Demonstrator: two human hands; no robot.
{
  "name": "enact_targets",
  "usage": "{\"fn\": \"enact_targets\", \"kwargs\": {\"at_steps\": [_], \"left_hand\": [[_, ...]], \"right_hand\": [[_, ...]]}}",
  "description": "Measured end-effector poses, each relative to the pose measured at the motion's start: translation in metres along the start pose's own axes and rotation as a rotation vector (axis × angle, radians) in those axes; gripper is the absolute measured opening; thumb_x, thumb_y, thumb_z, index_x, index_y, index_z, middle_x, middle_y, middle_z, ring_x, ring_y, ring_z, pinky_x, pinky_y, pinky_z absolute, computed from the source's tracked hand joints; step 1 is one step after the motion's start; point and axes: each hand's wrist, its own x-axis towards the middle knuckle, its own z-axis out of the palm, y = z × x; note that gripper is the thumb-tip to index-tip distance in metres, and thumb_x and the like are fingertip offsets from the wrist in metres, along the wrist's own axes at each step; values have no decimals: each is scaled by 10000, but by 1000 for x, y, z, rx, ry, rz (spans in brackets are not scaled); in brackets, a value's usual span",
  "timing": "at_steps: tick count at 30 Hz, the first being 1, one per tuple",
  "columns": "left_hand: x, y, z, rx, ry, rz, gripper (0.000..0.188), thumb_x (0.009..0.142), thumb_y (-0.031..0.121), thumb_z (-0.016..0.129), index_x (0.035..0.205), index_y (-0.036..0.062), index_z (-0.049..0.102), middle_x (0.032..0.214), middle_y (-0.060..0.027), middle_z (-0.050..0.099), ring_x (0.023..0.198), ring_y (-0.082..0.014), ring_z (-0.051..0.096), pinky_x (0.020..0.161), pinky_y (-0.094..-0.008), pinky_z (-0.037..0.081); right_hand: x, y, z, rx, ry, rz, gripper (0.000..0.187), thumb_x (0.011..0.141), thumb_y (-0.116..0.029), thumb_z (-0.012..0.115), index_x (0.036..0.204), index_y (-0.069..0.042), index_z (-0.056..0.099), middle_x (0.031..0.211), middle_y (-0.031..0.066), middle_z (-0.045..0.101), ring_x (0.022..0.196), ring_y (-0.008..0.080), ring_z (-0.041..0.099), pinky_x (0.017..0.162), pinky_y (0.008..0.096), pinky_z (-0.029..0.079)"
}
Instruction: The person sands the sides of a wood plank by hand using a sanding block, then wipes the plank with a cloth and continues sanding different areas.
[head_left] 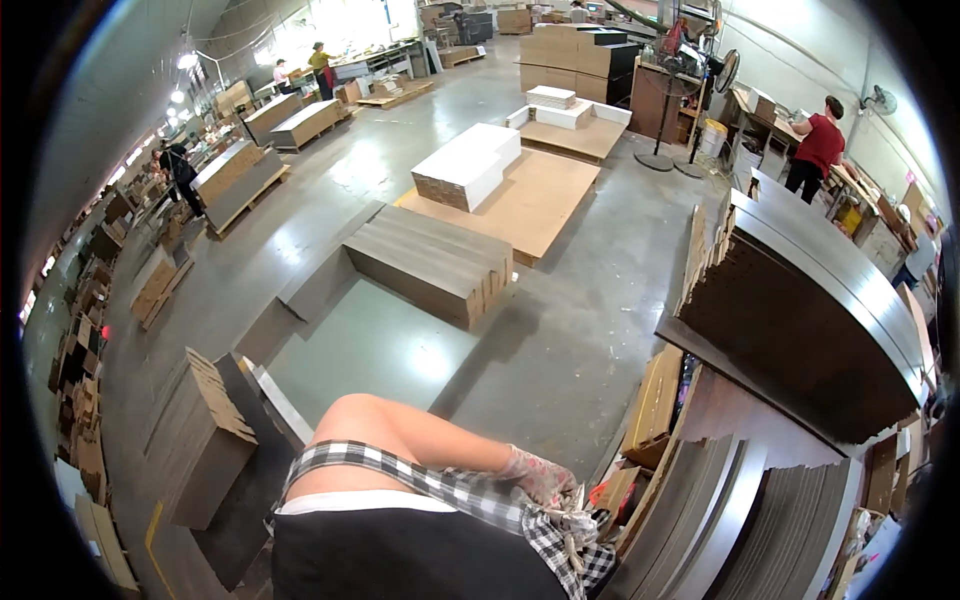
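Observation:
My left arm (pixel 400 430) is bare and bends across my body toward the right. At its end, my left hand (pixel 545 478) wears a pale, flower-patterned glove. The glove's fingers look closed on a bunch of black-and-white checked cloth (pixel 490 506), a long piece of which runs back over my upper arm. A black garment (pixel 400 545) covers my front below it. My right hand cannot be made out. An open cardboard box (pixel 622 495) with small things around it lies just beyond the gloved hand.
Dark panels (pixel 815 515) stand stacked on edge at the right, below a large stack of dark boards (pixel 800 330). Ahead, grey-brown boards (pixel 430 262) lie on the floor around a pale sheet (pixel 375 345). White panels (pixel 468 165) rest farther off. A person in red (pixel 820 145) stands at a bench.

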Motion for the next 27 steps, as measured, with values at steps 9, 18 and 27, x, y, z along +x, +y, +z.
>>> {"fn": "enact_targets", "kwargs": {"at_steps": [9,18,27], "left_hand": [[28,80,-116,37,422,-25,276,808,138,809,1039,70,674,907,-9,695,850,-108,608,742,-307,515],[60,54,-171,211,76,0,339,823,178,748,1131,64,665,947,-63,709,910,-147,634,824,-361,533],[31,17,-124,295,84,-74,355,835,175,741,1162,60,664,993,-78,707,952,-159,637,858,-359,531]], "right_hand": [[29,-16,135,122,-432,98,548,1000,-373,483,1458,-88,386,1461,139,421,1280,274,501,994,427,523],[-17,-233,304,1111,-1509,895,839,758,-407,878,1413,-81,468,1221,75,556,1118,368,603,1021,473,513],[-61,-245,307,1020,-1963,1308,673,893,-417,749,1389,-59,468,1431,163,484,1209,368,577,951,461,552]]}}
